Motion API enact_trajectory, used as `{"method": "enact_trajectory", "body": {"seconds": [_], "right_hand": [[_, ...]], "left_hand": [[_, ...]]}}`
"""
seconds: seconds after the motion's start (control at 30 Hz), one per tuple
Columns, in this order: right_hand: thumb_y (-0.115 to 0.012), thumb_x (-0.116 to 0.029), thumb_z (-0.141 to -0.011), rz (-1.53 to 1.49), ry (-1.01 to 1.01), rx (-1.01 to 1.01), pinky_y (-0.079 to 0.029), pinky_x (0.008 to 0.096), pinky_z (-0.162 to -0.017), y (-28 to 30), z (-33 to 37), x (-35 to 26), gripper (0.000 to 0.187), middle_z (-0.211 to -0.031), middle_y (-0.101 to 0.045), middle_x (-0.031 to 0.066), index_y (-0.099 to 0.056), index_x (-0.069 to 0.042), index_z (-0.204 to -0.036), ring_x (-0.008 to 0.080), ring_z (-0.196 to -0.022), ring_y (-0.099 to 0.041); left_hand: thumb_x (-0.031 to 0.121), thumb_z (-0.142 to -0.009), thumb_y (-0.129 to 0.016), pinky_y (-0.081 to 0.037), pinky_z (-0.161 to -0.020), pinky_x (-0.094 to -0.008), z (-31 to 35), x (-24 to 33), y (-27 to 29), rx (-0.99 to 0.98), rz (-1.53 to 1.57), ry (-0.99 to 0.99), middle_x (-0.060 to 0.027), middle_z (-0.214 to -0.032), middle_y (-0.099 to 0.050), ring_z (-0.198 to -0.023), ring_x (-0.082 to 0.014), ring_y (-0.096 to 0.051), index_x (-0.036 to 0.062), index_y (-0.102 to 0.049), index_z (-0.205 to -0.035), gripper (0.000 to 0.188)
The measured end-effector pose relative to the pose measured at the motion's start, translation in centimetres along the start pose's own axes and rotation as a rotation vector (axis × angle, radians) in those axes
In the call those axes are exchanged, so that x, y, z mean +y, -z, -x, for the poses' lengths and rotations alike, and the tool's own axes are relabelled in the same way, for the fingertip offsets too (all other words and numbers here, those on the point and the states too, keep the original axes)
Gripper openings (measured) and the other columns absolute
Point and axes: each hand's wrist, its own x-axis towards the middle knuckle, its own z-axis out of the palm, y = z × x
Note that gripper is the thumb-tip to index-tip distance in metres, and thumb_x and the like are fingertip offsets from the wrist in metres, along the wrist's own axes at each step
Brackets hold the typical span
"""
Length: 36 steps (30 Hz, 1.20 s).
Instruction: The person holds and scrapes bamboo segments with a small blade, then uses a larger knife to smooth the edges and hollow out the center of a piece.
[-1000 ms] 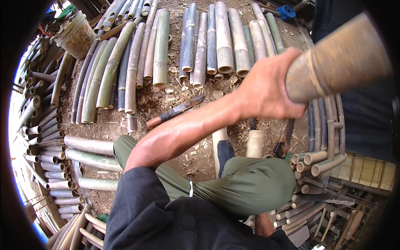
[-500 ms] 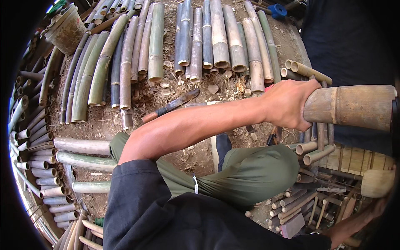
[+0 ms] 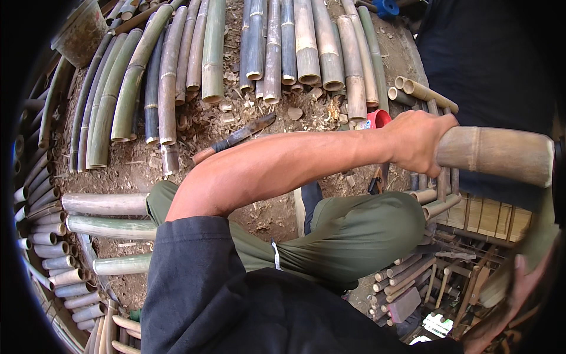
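My left arm reaches across to the right, and my left hand (image 3: pixel 421 141) is closed round the near end of a thick brown bamboo tube (image 3: pixel 507 154). The tube lies roughly level, its far end by the right rim. Low at the right rim, my right hand (image 3: pixel 523 283) is blurred, its fingers only partly visible. It is against a smeared, long pale-green piece (image 3: pixel 498 286) that I cannot make out clearly. Beyond my left forearm lies a knife (image 3: pixel 236 138) with a dark blade and brown handle. A red cup (image 3: pixel 380 119) shows just behind my left wrist.
Rows of bamboo tubes (image 3: pixel 213 53) lie on chip-strewn ground ahead. More tubes (image 3: pixel 106 204) lie at the left, beside stacked bamboo (image 3: pixel 53 251). A dirty bucket (image 3: pixel 79 36) stands far left. At the right are a bamboo rack (image 3: pixel 442 203) and piled short pieces (image 3: pixel 407 277).
The view has shifted slightly, and more of the red cup shows. My right hand has moved up a little; a long blurred piece appears where a pale rounded end was. My left hand keeps its hold.
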Motion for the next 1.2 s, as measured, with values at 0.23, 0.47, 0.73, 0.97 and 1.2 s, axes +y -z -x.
{"method": "enact_trajectory", "body": {"seconds": [0.23, 0.47, 0.73, 0.97, 1.2], "right_hand": [[-0.062, -0.037, -0.092, -0.325, -0.068, 0.035, -0.034, 0.0413, -0.111, 0.5, -0.4, -2.6, 0.074, -0.142, -0.046, 0.0199, -0.033, 0.001, -0.148, 0.0273, -0.132, -0.045], [-0.064, -0.035, -0.088, -0.255, -0.027, -0.133, -0.041, 0.0384, -0.102, -2.6, -0.3, -4.8, 0.081, -0.133, -0.051, 0.0212, -0.028, 0.002, -0.150, 0.0272, -0.120, -0.052], [-0.068, -0.049, -0.078, -0.489, -0.046, -0.146, -0.051, 0.0363, -0.079, -6.1, 1.7, -3.7, 0.086, -0.122, -0.054, 0.0200, -0.039, 0.006, -0.137, 0.0244, -0.093, -0.059], [-0.078, -0.032, -0.075, -0.625, -0.299, -0.165, -0.045, 0.0381, -0.097, -24.8, 12.3, 2.7, 0.080, -0.130, -0.053, 0.0156, -0.043, 0.000, -0.139, 0.0264, -0.115, -0.055], [-0.080, -0.029, -0.070, -0.798, -0.505, -0.793, -0.044, 0.0409, -0.103, -51.3, 28.6, -2.0, 0.085, -0.130, -0.056, 0.0228, -0.043, -0.004, -0.143, 0.0387, -0.122, -0.054]], "left_hand": [[0.025, -0.061, -0.080, -0.054, -0.080, -0.0447, 0.0, 0.1, 0.4, -0.035, -0.007, 0.021, -0.0189, -0.093, -0.069, -0.091, -0.0380, -0.067, 0.0075, -0.054, -0.116, 0.063], [0.024, -0.061, -0.079, -0.054, -0.078, -0.0460, 0.3, 0.0, 0.5, -0.042, 0.006, -0.002, -0.0195, -0.091, -0.069, -0.088, -0.0390, -0.068, 0.0076, -0.054, -0.116, 0.063], [0.023, -0.062, -0.080, -0.056, -0.081, -0.0431, 0.7, 0.0, 0.5, -0.080, -0.035, 0.045, -0.0213, -0.095, -0.069, -0.091, -0.0365, -0.069, 0.0040, -0.053, -0.119, 0.066], [0.032, -0.062, -0.087, -0.054, -0.092, -0.0416, 1.4, -1.6, -0.7, -0.103, -0.076, 0.101, -0.0242, -0.111, -0.065, -0.102, -0.0359, -0.066, 0.0020, -0.046, -0.132, 0.086], [0.042, -0.061, -0.089, -0.032, -0.114, -0.0467, 6.3, -11.0, 5.0, -0.534, -0.350, 0.351, -0.0248, -0.142, -0.044, -0.135, -0.0403, -0.040, -0.0016, -0.036, -0.143, 0.107]]}}
